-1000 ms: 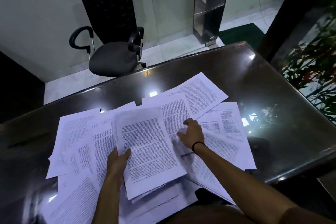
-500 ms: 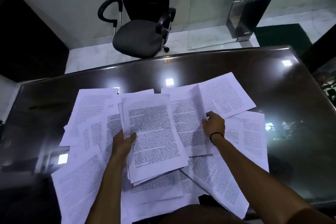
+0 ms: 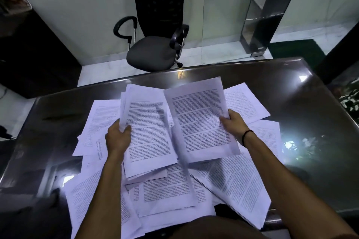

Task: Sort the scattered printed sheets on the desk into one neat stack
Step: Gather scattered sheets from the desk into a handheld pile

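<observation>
Paper this thin flops and slides, so edge grips work best. My left hand (image 3: pixel 118 137) pinches the stack (image 3: pixel 149 134); my right hand (image 3: pixel 232 124) pinches one loose sheet (image 3: pixel 202 120).

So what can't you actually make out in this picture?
- Printed words on the sheet held by the right hand: head view, too small and blurred.
- How many sheets the left hand holds: stack edges overlap.
- Loose sheets near the person: cut off by arms and frame bottom.
</observation>
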Action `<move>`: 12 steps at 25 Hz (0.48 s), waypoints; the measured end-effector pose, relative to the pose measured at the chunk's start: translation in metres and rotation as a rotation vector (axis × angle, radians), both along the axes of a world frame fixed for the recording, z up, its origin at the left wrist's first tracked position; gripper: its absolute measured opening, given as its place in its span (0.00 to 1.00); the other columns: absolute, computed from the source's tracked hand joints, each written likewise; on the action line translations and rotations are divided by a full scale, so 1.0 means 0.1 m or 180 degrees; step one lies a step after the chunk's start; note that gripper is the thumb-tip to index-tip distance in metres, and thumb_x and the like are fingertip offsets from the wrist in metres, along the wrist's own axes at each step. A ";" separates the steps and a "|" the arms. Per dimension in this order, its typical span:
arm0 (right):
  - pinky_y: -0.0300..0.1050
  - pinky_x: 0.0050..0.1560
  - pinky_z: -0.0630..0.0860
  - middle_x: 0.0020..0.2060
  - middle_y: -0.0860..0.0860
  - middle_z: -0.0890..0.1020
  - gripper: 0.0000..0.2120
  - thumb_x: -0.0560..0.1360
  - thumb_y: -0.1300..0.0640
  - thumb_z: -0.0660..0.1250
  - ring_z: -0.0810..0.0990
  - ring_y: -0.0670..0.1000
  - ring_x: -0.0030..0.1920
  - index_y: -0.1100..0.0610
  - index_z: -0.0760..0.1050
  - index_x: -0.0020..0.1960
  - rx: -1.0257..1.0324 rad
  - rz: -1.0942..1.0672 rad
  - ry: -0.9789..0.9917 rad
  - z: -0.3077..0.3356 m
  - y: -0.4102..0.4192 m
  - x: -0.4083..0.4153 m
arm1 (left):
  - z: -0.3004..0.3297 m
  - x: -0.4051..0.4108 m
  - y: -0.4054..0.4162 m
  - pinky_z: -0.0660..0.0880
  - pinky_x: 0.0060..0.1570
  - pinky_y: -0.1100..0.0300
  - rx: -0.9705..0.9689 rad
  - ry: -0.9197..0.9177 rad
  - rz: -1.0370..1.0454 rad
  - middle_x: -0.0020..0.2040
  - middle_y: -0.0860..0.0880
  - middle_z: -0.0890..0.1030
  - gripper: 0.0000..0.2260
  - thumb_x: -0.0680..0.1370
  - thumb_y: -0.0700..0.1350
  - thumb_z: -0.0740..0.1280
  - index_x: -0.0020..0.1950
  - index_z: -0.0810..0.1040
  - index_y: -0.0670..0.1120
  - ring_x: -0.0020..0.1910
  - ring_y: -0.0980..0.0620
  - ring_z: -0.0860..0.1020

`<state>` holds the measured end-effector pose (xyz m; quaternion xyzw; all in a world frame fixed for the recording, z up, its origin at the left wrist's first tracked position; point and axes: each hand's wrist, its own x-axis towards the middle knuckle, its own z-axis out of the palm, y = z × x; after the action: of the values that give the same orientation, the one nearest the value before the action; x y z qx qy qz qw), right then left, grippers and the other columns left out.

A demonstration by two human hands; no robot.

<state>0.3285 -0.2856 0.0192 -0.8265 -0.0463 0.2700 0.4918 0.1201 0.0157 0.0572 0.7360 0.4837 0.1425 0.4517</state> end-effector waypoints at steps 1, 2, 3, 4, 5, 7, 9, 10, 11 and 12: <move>0.54 0.52 0.78 0.52 0.56 0.82 0.10 0.81 0.54 0.61 0.81 0.58 0.51 0.56 0.76 0.58 0.0164 0.0024 0.0043 0.07 0.02 -0.03 | 0.02 0.01 -0.06 0.74 0.63 0.43 -0.0074 -0.0055 -0.0068 0.66 0.43 0.80 0.18 0.81 0.47 0.68 0.71 0.75 0.46 0.63 0.38 0.78; 0.53 0.51 0.78 0.52 0.56 0.82 0.10 0.82 0.54 0.60 0.80 0.58 0.52 0.57 0.76 0.58 0.0313 0.0051 0.0068 0.15 0.04 -0.06 | 0.02 0.02 -0.12 0.74 0.62 0.44 -0.0136 -0.0095 -0.0114 0.65 0.43 0.80 0.18 0.81 0.46 0.69 0.71 0.75 0.46 0.62 0.39 0.78; 0.52 0.51 0.77 0.53 0.56 0.82 0.10 0.82 0.54 0.60 0.80 0.58 0.53 0.57 0.76 0.59 0.0424 0.0082 0.0068 0.23 0.05 -0.09 | 0.02 0.02 -0.17 0.75 0.62 0.46 -0.0188 -0.0140 -0.0183 0.65 0.44 0.80 0.17 0.81 0.45 0.69 0.71 0.75 0.46 0.62 0.39 0.78; 0.51 0.50 0.76 0.53 0.56 0.82 0.11 0.82 0.54 0.60 0.80 0.58 0.53 0.57 0.75 0.60 0.0474 0.0109 0.0045 0.29 0.05 -0.11 | 0.02 0.04 -0.23 0.75 0.61 0.46 -0.0262 -0.0200 -0.0222 0.65 0.44 0.80 0.17 0.82 0.45 0.69 0.71 0.75 0.46 0.62 0.40 0.79; 0.50 0.49 0.76 0.54 0.55 0.81 0.11 0.82 0.54 0.61 0.79 0.57 0.53 0.56 0.75 0.60 0.0467 0.0139 0.0014 0.35 0.06 -0.13 | 0.00 0.05 -0.26 0.76 0.62 0.46 -0.0397 -0.0278 -0.0262 0.65 0.45 0.80 0.18 0.82 0.45 0.69 0.71 0.75 0.47 0.62 0.40 0.79; 0.49 0.48 0.75 0.52 0.54 0.81 0.10 0.81 0.53 0.63 0.79 0.57 0.52 0.56 0.75 0.59 0.0212 0.0199 -0.0165 0.40 0.07 -0.22 | -0.03 0.09 -0.33 0.76 0.64 0.44 -0.0816 -0.0447 -0.0348 0.64 0.47 0.81 0.18 0.81 0.44 0.69 0.72 0.75 0.47 0.61 0.43 0.80; 0.46 0.47 0.72 0.50 0.53 0.80 0.11 0.78 0.52 0.65 0.78 0.55 0.50 0.56 0.73 0.57 -0.0126 0.0202 -0.0382 0.36 0.11 -0.39 | -0.07 0.12 -0.43 0.79 0.59 0.47 -0.1233 -0.0611 -0.0495 0.61 0.47 0.83 0.16 0.82 0.42 0.67 0.71 0.76 0.46 0.57 0.45 0.82; 0.47 0.48 0.73 0.51 0.53 0.80 0.11 0.77 0.51 0.65 0.78 0.55 0.50 0.56 0.73 0.57 -0.0134 0.0213 -0.0328 0.32 0.16 -0.50 | -0.07 0.12 -0.49 0.80 0.54 0.51 -0.1417 -0.0658 -0.0509 0.59 0.46 0.84 0.14 0.82 0.41 0.66 0.68 0.78 0.45 0.56 0.45 0.82; 0.48 0.51 0.75 0.52 0.53 0.80 0.12 0.77 0.52 0.65 0.79 0.55 0.52 0.56 0.72 0.58 -0.0055 0.0230 -0.0179 0.27 0.19 -0.61 | -0.06 0.11 -0.56 0.80 0.51 0.53 -0.1618 -0.0665 -0.0525 0.57 0.46 0.85 0.13 0.83 0.43 0.65 0.66 0.80 0.45 0.56 0.44 0.83; 0.51 0.54 0.76 0.53 0.53 0.80 0.12 0.77 0.52 0.64 0.79 0.55 0.53 0.56 0.71 0.58 0.0052 0.0232 -0.0009 0.21 0.21 -0.72 | -0.10 0.10 -0.61 0.80 0.52 0.51 -0.1850 -0.0716 -0.0499 0.56 0.45 0.86 0.13 0.83 0.47 0.65 0.65 0.81 0.46 0.56 0.43 0.83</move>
<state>0.2568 -0.2644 0.0398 -0.8206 -0.0792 0.2862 0.4883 0.1303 -0.0453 0.0477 0.5908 0.3931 0.0437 0.7032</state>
